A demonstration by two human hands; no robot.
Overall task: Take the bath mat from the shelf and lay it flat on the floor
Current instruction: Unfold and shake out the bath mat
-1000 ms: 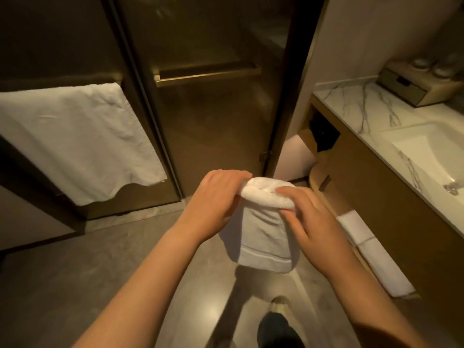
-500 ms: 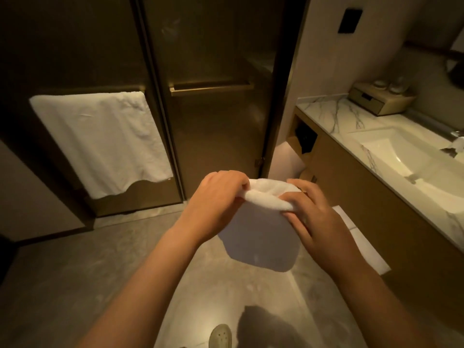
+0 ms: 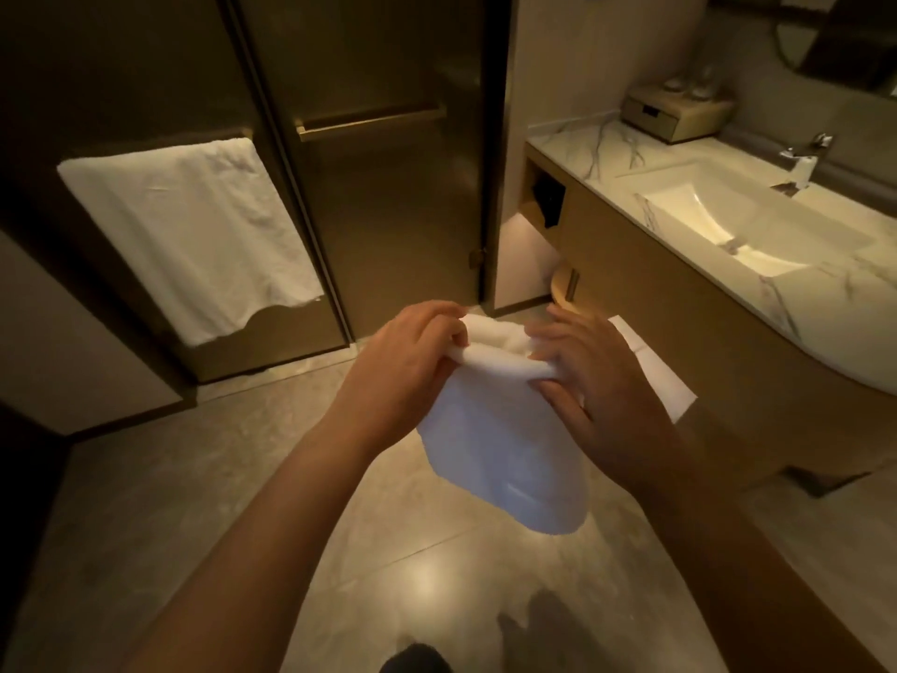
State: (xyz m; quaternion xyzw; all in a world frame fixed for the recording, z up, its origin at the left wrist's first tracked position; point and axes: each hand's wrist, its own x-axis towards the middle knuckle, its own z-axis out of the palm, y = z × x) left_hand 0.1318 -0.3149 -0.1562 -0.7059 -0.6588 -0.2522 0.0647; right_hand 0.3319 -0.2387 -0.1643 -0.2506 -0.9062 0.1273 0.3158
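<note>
The white bath mat (image 3: 500, 444) hangs folded in the air in front of me, above the grey tiled floor (image 3: 204, 502). My left hand (image 3: 407, 361) pinches its upper edge on the left. My right hand (image 3: 587, 376) grips the same rolled edge on the right, fingers spread down over the cloth. The lower half of the mat droops free below both hands. The open shelf (image 3: 539, 221) under the counter is behind my right hand.
A white towel (image 3: 194, 235) hangs on a bar left of the glass shower door (image 3: 383, 196). The marble vanity with a sink (image 3: 738, 225) and tap runs along the right. More folded white cloth (image 3: 655, 371) lies under the vanity. A box (image 3: 674, 114) sits on the counter.
The view has tilted up and right, showing more sink. My hands have opened the mat's top edge a little wider; the mat hangs lower and further right.
</note>
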